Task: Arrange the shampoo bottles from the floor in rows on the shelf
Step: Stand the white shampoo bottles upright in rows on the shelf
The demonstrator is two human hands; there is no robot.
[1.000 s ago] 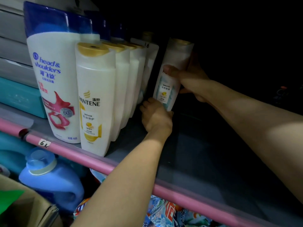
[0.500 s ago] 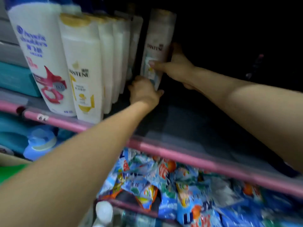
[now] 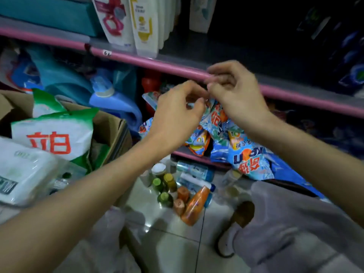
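On the floor stand several small bottles: green-capped ones [image 3: 163, 198], orange-capped ones [image 3: 182, 194], and an orange bottle [image 3: 194, 205] lying on its side. Pale blue bottles [image 3: 195, 170] lie behind them. Up on the shelf with the pink rail [image 3: 137, 60] stands a row of white Pantene bottles [image 3: 145, 26] beside a Head & Shoulders bottle [image 3: 114, 20]. Another pale bottle [image 3: 202, 14] stands apart to their right. My left hand [image 3: 177, 115] and my right hand [image 3: 236, 93] hover close together in front of the rail, fingers loosely curled, holding nothing.
A cardboard box [image 3: 110, 133] with a green-and-white detergent bag [image 3: 57, 134] sits at the left. A blue jug [image 3: 116, 103] and blue detergent packets [image 3: 246, 154] fill the lower shelf. My knees in grey trousers [image 3: 275, 223] and a shoe [image 3: 236, 223] are on the tiled floor.
Both hands have let go of the pale bottle at the back of the shelf and drawn back to the rail. The view has tilted down to the floor.
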